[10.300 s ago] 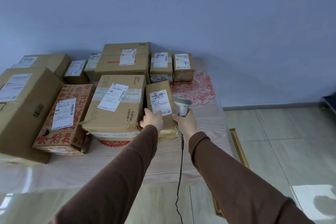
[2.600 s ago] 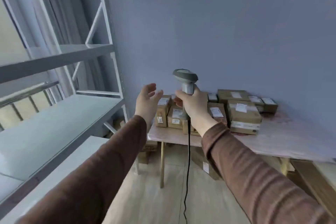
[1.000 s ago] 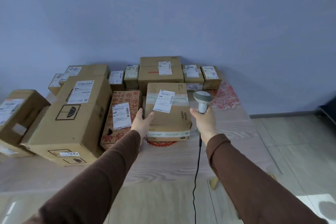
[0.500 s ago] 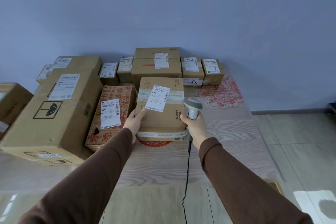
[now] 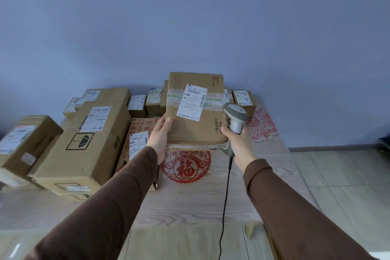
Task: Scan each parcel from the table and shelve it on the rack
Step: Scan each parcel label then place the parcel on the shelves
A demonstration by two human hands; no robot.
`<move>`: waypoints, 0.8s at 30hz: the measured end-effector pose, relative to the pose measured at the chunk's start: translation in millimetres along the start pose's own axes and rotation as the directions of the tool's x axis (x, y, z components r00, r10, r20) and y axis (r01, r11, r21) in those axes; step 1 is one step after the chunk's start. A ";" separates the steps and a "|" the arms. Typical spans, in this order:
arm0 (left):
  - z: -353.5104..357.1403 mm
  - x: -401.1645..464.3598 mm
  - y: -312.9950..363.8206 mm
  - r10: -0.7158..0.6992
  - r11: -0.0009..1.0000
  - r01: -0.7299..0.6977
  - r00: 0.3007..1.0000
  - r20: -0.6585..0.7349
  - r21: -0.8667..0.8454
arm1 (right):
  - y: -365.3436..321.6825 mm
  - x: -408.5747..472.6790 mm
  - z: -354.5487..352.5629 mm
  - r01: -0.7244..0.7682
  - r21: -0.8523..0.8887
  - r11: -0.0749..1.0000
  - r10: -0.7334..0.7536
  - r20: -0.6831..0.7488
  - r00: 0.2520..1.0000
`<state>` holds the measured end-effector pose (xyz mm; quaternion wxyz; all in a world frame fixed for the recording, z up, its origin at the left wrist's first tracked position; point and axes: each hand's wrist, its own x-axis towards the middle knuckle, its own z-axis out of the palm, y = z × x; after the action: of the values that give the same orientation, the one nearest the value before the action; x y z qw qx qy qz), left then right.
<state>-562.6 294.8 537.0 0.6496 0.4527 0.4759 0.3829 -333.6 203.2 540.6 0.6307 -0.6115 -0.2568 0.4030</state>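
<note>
A brown cardboard parcel (image 5: pixel 196 112) with a white shipping label is lifted off the table, its near edge tilted up toward me. My left hand (image 5: pixel 160 135) grips its left side, thumb on top. My right hand (image 5: pixel 238 141) holds a grey corded barcode scanner (image 5: pixel 235 120) by its handle and presses against the parcel's right lower corner. The scanner head points up and left beside the box. The rack is out of view.
The wooden table (image 5: pixel 190 200) carries a red paper-cut (image 5: pixel 185 164) under the lifted parcel. A large box (image 5: pixel 84 145), a red-printed box (image 5: pixel 137 139) and several small parcels (image 5: pixel 242 99) stand left and behind. Tiled floor (image 5: pixel 337 186) lies right.
Both hands have raised the parcel off the table and tilted it up, uncovering the red paper-cut beneath it. The scanner stays in my right hand.
</note>
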 end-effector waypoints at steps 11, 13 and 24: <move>-5.4 -63.9 151.9 0.279 0.951 -0.277 0.960 -0.003 -0.136 | -154.6 -48.6 36.7 0.316 0.141 0.938 -0.327 0.066 0.943; -8.5 -72.8 171.8 0.285 0.944 -0.273 0.958 0.040 -0.184 | -175.8 -59.0 41.2 0.361 0.164 0.918 -0.375 0.062 0.925; -8.0 -129.9 232.5 0.417 0.878 -0.338 0.888 0.193 -0.339 | -237.1 -101.3 56.7 0.480 0.200 0.854 -0.505 0.105 0.857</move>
<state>-618.7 245.0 792.7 0.6786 0.4812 0.2253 0.5070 -388.8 169.1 796.5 0.7400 -0.4373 -0.4182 0.2936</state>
